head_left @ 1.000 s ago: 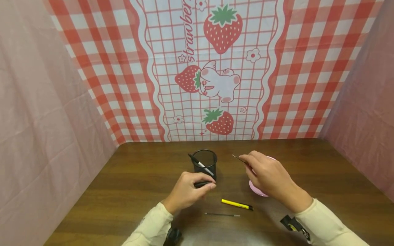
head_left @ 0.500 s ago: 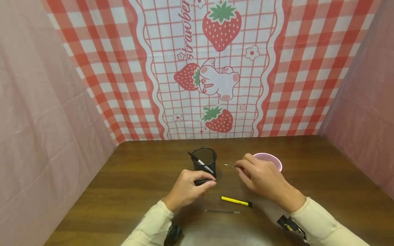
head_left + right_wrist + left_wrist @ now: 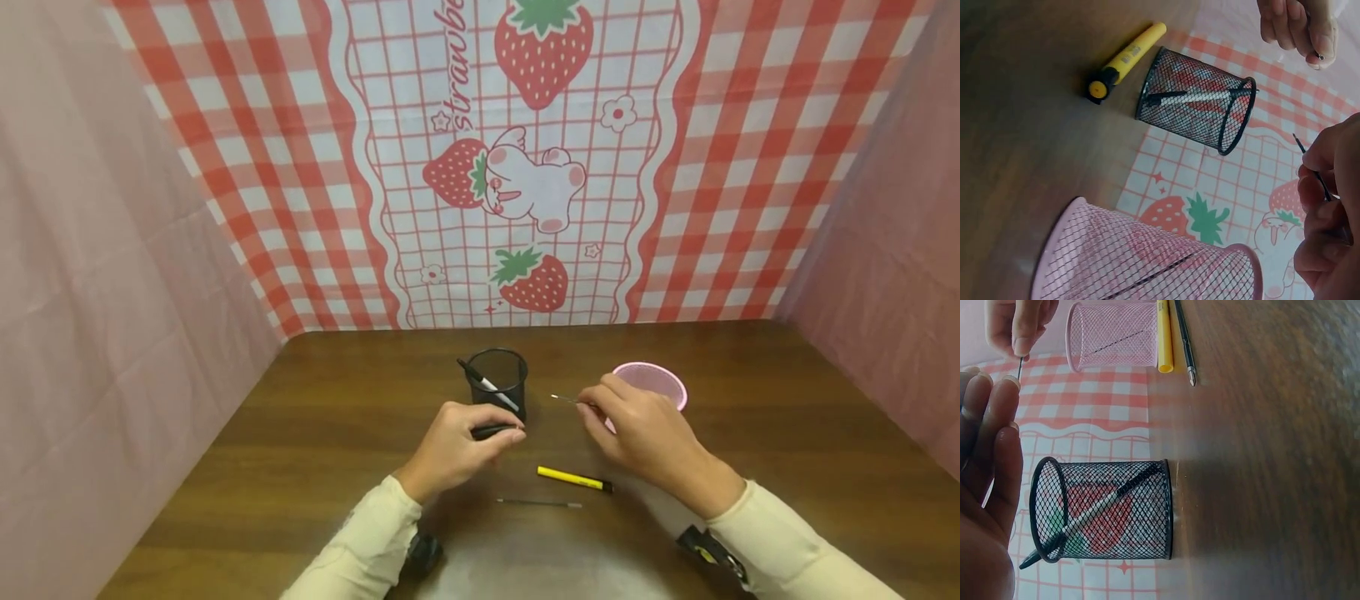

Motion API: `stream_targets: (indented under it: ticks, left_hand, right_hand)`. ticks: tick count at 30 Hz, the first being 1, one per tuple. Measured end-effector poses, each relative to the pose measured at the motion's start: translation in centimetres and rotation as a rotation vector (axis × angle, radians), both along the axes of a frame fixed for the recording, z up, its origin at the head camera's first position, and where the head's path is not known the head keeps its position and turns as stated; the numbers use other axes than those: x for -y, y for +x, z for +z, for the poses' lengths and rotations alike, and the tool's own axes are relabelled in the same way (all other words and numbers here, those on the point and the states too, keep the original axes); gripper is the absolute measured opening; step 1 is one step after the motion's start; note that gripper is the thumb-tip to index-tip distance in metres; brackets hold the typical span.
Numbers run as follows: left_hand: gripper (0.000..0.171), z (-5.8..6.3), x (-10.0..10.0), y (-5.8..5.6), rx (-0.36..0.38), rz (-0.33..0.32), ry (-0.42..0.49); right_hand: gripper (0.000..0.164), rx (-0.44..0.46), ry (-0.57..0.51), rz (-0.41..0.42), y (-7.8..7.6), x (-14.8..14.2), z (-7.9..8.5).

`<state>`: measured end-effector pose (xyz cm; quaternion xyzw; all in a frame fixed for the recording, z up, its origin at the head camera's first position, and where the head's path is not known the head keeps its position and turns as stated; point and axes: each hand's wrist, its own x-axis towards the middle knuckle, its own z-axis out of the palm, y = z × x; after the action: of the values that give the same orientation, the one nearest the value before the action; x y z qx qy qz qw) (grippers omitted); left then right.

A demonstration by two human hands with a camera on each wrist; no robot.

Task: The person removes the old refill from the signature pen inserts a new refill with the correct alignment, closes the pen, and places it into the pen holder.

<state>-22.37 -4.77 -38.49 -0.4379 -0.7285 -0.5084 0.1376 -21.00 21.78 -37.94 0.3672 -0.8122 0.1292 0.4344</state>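
2 hands: left hand [image 3: 459, 450], right hand [image 3: 647, 425]. Clocked midway: 2 cups, black cup [image 3: 1116, 540] at 10, pink cup [image 3: 1094, 250] at 2; 1 yellow marker [image 3: 572, 477] at 5; 2 pens [image 3: 489, 386]; 3 rods [image 3: 538, 503].

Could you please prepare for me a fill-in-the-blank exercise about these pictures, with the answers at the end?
1. The black mesh cup holds a pen coloured black and ____.
2. The marker lying on the table has a long body coloured ____.
3. The other mesh cup, beside the right hand, is coloured ____.
4. The left hand holds a barrel coloured ____.

Missing words: white, yellow, pink, black.
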Motion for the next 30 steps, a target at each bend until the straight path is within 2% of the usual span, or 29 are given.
stream_targets:
  ticks: [1,3,8,10,12,16,19,22,26,30]
  left_hand:
    - [0.006,-0.4,0.0,-0.4,0.003,0.003,-0.004]
    - [0.007,-1.1,0.1,-1.0,0.005,0.005,-0.010]
    - [0.007,-0.8,0.2,-0.6,0.014,0.007,-0.010]
    - [0.006,-0.6,0.2,-0.5,0.022,0.009,-0.008]
    - [0.007,-1.3,0.2,-1.0,0.027,0.010,-0.012]
    - [0.007,-1.6,0.2,-1.3,0.019,0.004,-0.019]
    - [0.009,-1.6,0.2,-1.3,0.015,0.005,-0.019]
    - [0.009,-1.6,0.2,-1.2,0.018,0.011,-0.011]
    - [0.009,-1.6,0.2,-1.1,0.018,0.004,0.000]
    - [0.011,-1.7,0.2,-1.1,0.032,-0.018,0.009]
  right_hand:
    - [0.014,0.012,0.002,0.005,0.0,-0.1,0.0]
    - [0.015,0.042,0.007,0.008,0.1,-0.2,-0.2]
    - [0.038,0.076,0.026,0.012,0.2,-0.2,-0.4]
    - [0.040,0.072,0.028,0.019,0.2,-0.2,-0.4]
    - [0.044,0.074,0.034,0.018,0.2,-0.1,-0.5]
    - [0.048,0.079,0.035,0.013,0.4,-0.2,-0.5]
    - [0.045,0.078,0.034,0.012,0.5,-0.2,-0.5]
    - [0.037,0.070,0.036,0.018,0.5,-0.2,-0.5]
    - [0.015,0.061,0.037,0.031,0.5,-0.1,-0.5]
    - [0.009,0.061,0.046,0.040,0.7,-0.1,-0.4]
